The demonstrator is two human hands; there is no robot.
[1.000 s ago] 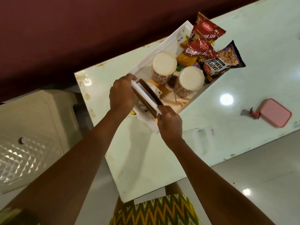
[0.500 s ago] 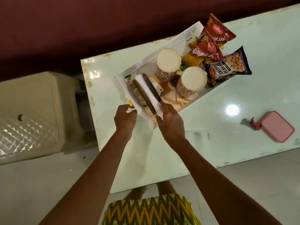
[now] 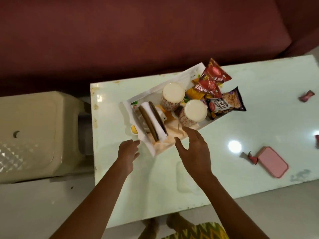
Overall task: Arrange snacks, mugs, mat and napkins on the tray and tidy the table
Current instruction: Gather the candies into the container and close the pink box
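Two mugs [image 3: 173, 96] stand upside down in the white tray [image 3: 151, 95], one [image 3: 195, 112] nearer the camera than the other, close together on the pale green table [image 3: 172, 178]. Three snack packets crowd the tray's far end: a red one [image 3: 215, 71] sticking out over the rim, a red-and-yellow one [image 3: 204, 88] under it, and a dark salted-peanuts bag [image 3: 226, 102] hanging over the side. At the tray's near end lies one rolled brown mat [image 3: 152, 121] with white napkin material between its layers, on a cream cloth [image 3: 172, 135].

Both hands are empty. The left hand [image 3: 128, 152] hovers at the tray's near corner, fingers loosely curled, tips just beside the rim. The right hand [image 3: 193, 150] is spread wide, fingers splayed above the tray's near edge, gripping nothing.

Out on the table, well apart from the tray: one pink lidded box [image 3: 271, 162], one red scrap [image 3: 252, 157] just beside it, and a wrapper [image 3: 306, 96] at the far right. One cream plastic stool [image 3: 38, 135] sits off the table's left end.
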